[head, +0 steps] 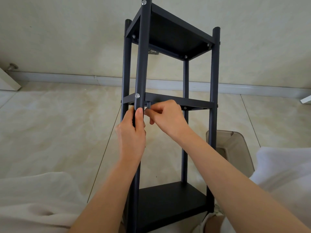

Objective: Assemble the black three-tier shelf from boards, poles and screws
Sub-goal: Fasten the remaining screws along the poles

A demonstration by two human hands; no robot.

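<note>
Left hand grips pole; bin (translucent)

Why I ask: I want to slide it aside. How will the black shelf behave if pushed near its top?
The shelf looks tall and narrow, so probably tippy. The left hand grips a pole, the right hand works a small metal tool; joints may still flex.
</note>
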